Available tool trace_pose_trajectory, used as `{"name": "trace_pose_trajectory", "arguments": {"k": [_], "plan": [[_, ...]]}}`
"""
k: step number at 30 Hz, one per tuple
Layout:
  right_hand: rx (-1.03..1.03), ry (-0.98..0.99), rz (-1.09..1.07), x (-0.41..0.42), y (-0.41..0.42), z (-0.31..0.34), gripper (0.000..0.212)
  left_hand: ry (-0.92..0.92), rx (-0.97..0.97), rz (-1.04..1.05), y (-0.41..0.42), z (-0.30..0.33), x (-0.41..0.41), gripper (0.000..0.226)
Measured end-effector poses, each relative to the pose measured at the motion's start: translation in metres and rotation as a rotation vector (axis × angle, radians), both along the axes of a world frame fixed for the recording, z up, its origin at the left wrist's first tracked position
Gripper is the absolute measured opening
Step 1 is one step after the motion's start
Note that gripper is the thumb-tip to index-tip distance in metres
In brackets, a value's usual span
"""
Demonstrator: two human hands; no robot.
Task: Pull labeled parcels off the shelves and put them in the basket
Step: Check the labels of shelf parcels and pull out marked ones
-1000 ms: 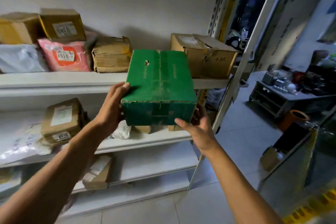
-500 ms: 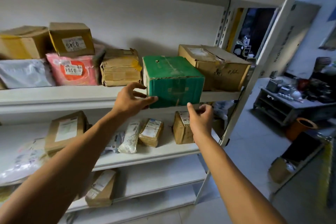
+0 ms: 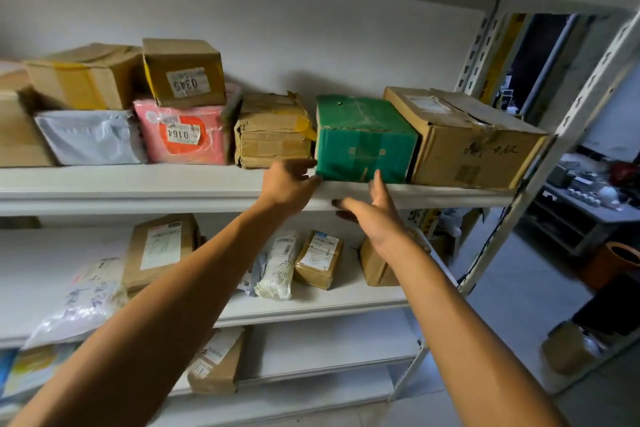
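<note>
out past the rack's right side, a grey low table (image 3: 588,210) crowded with small pale items, hard to make out. an orange bin (image 3: 613,263) stands on the tiled floor (image 3: 512,291) in front of it. lower right, a small cardboard box (image 3: 568,350) sits on the floor. white wall (image 3: 277,10) behind everything.

A green box (image 3: 363,142) sat upright on the upper shelf (image 3: 138,180), wedged between a crumpled brown parcel (image 3: 273,130) and a large brown carton (image 3: 464,139). Its top was scuffed, its front face flush with the shelf's edge.
</note>
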State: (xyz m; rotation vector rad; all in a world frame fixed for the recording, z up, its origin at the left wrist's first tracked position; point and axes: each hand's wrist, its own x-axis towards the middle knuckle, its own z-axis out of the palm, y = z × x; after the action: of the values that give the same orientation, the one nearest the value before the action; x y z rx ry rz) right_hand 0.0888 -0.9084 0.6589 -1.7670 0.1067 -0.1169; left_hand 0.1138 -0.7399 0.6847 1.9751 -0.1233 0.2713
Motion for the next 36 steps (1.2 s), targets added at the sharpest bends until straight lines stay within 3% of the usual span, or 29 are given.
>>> {"name": "trace_pose_trajectory", "arguments": {"k": [3,4,6,8,13,16,20,25,31,36], "plan": [[0.067,0.033,-0.063,0.016,0.004,0.003,0.117,-0.112,-0.010,0.092,0.017,-0.005,-0.002,0.039],[0.041,-0.001,-0.099,0.016,0.007,0.005,0.104,-0.158,-0.019,0.165,0.025,-0.007,-0.001,0.040],[-0.026,-0.119,-0.169,0.014,0.014,0.007,0.055,-0.220,-0.007,0.302,0.043,-0.011,0.004,0.048],[-0.039,-0.239,-0.120,0.015,0.030,0.009,0.036,-0.230,-0.002,0.371,0.060,-0.012,0.014,0.058],[-0.166,-0.240,0.137,0.030,0.086,0.029,0.088,-0.134,-0.008,0.344,0.070,-0.013,0.028,0.072],[-0.164,-0.173,0.166,0.048,0.104,0.026,0.109,-0.085,-0.016,0.336,0.068,-0.011,0.038,0.077],[-0.091,-0.118,0.129,0.065,0.110,0.028,0.107,-0.049,0.002,0.368,0.068,-0.006,0.048,0.069],[-0.194,-0.178,0.128,0.067,0.110,0.024,0.110,-0.008,-0.031,0.422,0.072,-0.002,0.052,0.043],[-0.218,-0.278,0.078,0.053,0.110,0.019,0.104,-0.025,-0.095,0.481,0.066,-0.001,0.046,0.057],[-0.205,-0.303,0.050,0.039,0.098,0.013,0.097,-0.112,-0.092,0.482,0.050,0.005,0.024,0.027]]}}
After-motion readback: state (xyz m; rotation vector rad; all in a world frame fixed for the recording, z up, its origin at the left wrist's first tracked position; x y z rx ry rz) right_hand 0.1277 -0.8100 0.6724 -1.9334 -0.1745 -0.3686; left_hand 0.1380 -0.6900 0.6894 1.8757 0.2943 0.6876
